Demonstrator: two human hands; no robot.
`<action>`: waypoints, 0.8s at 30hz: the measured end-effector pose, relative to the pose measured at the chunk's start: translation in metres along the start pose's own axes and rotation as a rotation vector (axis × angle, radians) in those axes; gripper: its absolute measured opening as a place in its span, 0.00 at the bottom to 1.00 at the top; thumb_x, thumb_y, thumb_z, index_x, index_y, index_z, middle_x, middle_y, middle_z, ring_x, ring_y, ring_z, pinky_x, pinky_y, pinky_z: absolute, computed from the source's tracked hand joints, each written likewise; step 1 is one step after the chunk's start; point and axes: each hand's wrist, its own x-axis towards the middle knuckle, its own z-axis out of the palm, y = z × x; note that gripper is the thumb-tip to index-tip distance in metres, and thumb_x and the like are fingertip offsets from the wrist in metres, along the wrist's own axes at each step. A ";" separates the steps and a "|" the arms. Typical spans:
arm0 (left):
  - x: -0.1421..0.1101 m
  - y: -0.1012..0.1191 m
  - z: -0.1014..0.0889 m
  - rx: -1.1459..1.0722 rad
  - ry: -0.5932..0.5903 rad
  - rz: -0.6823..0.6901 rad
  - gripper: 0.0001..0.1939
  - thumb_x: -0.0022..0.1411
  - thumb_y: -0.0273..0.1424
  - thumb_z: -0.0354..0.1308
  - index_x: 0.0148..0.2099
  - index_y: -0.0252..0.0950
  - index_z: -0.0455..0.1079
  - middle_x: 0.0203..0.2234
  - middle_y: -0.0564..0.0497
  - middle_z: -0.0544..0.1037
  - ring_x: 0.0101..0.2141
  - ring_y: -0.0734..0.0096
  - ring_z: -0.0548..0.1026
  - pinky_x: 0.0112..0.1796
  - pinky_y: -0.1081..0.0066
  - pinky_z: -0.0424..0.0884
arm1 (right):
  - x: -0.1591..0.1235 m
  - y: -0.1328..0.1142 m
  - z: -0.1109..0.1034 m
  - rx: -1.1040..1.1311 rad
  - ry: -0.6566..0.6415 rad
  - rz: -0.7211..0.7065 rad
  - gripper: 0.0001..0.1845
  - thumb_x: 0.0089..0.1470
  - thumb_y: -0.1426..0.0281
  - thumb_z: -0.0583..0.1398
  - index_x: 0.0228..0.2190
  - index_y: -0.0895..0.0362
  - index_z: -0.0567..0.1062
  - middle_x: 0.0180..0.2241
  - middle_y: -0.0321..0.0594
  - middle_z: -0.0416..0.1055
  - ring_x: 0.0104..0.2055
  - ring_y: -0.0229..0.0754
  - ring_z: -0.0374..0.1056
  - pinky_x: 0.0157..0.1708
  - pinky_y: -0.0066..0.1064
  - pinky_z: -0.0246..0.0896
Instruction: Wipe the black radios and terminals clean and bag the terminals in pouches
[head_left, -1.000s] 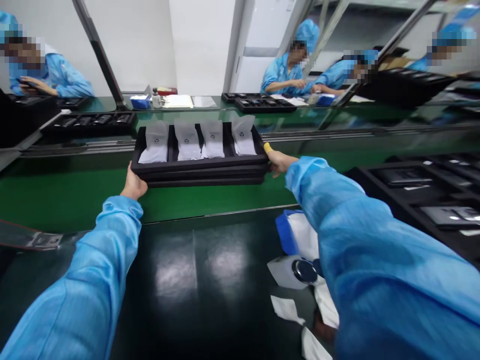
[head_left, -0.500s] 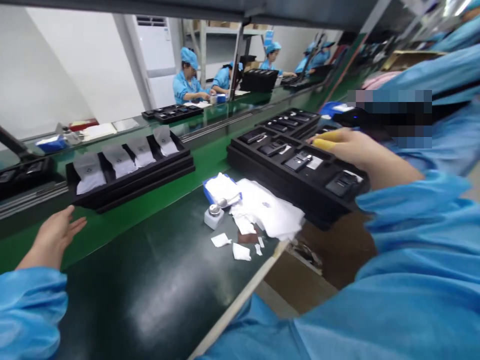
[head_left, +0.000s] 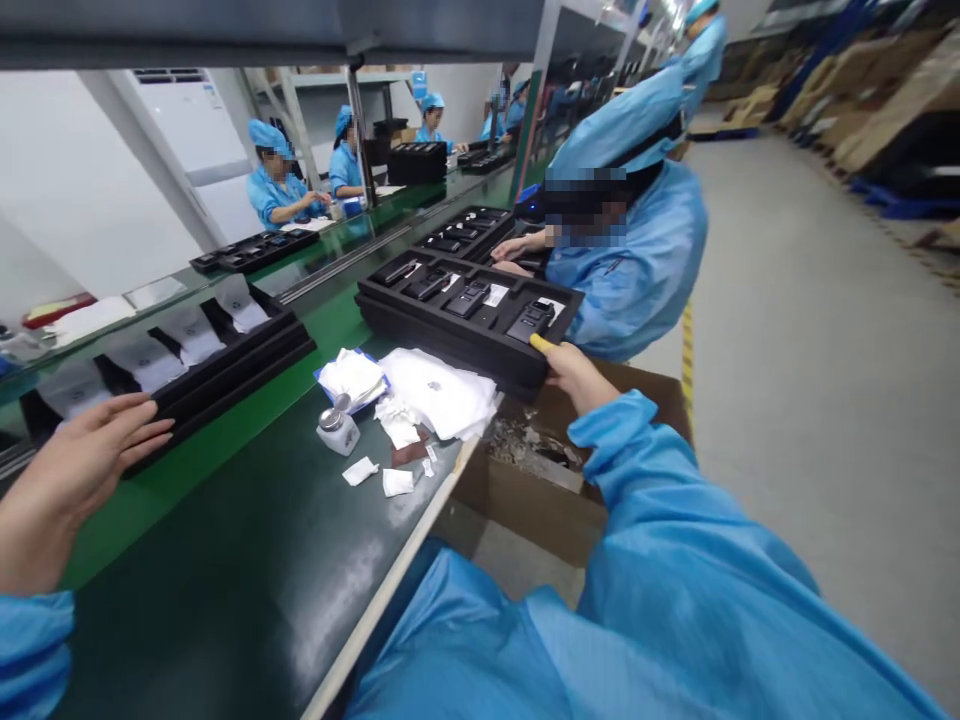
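Note:
My left hand [head_left: 101,455] is at the left, fingers stretched out beside the near edge of a black tray [head_left: 217,385] holding several white pouches [head_left: 187,332]. Whether it touches that tray I cannot tell. On the right, my right hand [head_left: 576,375] grips the near right corner of a stacked black foam tray [head_left: 457,335]. A yellow finger cot [head_left: 540,343] covers one fingertip, which lies on the rim; the other fingers are partly hidden behind the corner. Black handheld devices [head_left: 469,298] with white slips lie in that tray's compartments.
A white pile of bags [head_left: 439,390], a blue box with wipes [head_left: 351,376], a metal-topped bottle [head_left: 337,430] and paper scraps [head_left: 397,482] lie on the green bench. Below its edge stands an open cardboard box [head_left: 536,510]. A co-worker [head_left: 637,250] leans over trays beyond.
The view has swung right. My right hand has come from the foam tray's far right side to its near right corner. My left hand is now closer to the pouch tray.

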 end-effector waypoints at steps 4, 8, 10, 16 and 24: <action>-0.006 0.000 0.011 -0.021 -0.119 0.058 0.08 0.48 0.26 0.61 0.34 0.40 0.72 0.29 0.54 0.76 0.34 0.63 0.78 0.59 0.45 0.62 | 0.001 -0.017 0.003 0.153 0.209 0.008 0.12 0.40 0.77 0.69 0.27 0.59 0.72 0.20 0.30 0.68 0.27 0.35 0.66 0.28 0.28 0.66; -0.039 0.000 0.024 -0.046 -0.225 0.024 0.12 0.46 0.32 0.66 0.37 0.39 0.75 0.35 0.50 0.78 0.39 0.56 0.79 0.53 0.47 0.70 | -0.018 -0.036 -0.006 0.343 0.237 -0.015 0.12 0.38 0.84 0.63 0.27 0.57 0.71 0.16 0.27 0.66 0.24 0.36 0.67 0.25 0.30 0.69; -0.065 0.000 0.042 -0.069 -0.338 -0.028 0.15 0.44 0.34 0.69 0.37 0.38 0.76 0.37 0.47 0.79 0.40 0.54 0.80 0.47 0.53 0.76 | -0.032 -0.038 -0.012 0.439 0.208 -0.001 0.15 0.39 0.85 0.58 0.29 0.57 0.72 0.16 0.27 0.68 0.23 0.37 0.68 0.27 0.33 0.73; -0.117 -0.016 0.138 -0.197 -0.759 -0.297 0.11 0.49 0.24 0.69 0.38 0.35 0.76 0.41 0.41 0.78 0.32 0.62 0.80 0.36 0.65 0.78 | -0.072 -0.017 -0.028 0.597 0.130 0.076 0.17 0.36 0.84 0.57 0.29 0.55 0.74 0.16 0.30 0.71 0.26 0.40 0.73 0.34 0.37 0.77; -0.112 -0.012 0.276 -0.463 -0.769 -0.456 0.24 0.58 0.38 0.66 0.52 0.31 0.68 0.50 0.30 0.73 0.51 0.52 0.76 0.51 0.60 0.72 | -0.121 -0.006 -0.071 0.652 0.041 0.031 0.12 0.31 0.77 0.62 0.24 0.54 0.75 0.22 0.37 0.77 0.37 0.51 0.77 0.39 0.45 0.77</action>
